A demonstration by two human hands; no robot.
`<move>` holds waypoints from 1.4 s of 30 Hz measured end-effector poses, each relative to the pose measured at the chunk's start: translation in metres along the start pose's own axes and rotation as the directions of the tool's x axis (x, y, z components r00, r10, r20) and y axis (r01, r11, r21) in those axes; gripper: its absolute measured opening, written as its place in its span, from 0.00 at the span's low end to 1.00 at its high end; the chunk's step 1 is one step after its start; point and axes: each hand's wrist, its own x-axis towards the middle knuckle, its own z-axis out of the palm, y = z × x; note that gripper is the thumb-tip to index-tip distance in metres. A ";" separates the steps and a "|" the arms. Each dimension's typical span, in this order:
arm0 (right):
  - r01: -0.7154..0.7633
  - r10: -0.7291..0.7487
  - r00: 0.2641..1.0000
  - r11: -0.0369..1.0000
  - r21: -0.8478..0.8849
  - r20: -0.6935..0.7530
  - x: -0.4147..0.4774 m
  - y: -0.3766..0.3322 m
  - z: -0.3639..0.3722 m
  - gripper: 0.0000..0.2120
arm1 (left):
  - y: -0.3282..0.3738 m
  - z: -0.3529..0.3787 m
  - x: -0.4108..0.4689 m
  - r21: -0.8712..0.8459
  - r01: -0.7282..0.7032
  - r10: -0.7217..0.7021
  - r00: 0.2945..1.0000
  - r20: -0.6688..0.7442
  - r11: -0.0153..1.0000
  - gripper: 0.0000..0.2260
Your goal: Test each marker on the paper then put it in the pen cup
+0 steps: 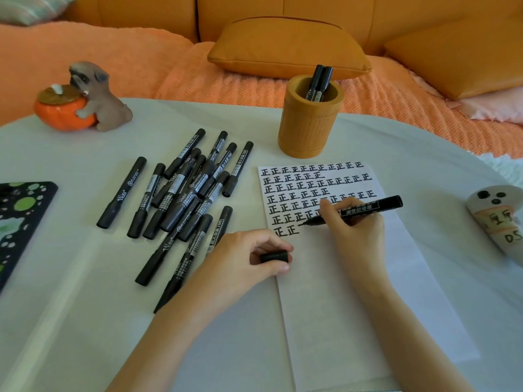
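A white sheet of paper (353, 292) lies on the table, its upper part filled with rows of black written characters. My right hand (356, 224) grips an uncapped black marker (368, 209), its tip touching the paper at the end of the lowest row. My left hand (249, 258) rests at the paper's left edge and pinches the marker's black cap (274, 256). A pile of several capped black markers (184, 193) lies to the left of the paper. The tan pen cup (310, 123) stands behind the paper with two markers (319, 82) in it.
The white round table (85, 306) carries a dog-and-pumpkin figurine (85, 100) at the back left, a dark patterned board (19, 222) at the left edge and a pale painted object (501, 219) at the right edge. An orange sofa with cushions (288, 49) sits behind.
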 end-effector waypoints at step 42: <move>0.006 -0.006 1.000 1.000 -0.018 0.008 0.000 0.000 0.000 0.16 | 0.003 0.000 0.000 0.038 0.014 -0.014 1.000 -0.004 0.999 0.09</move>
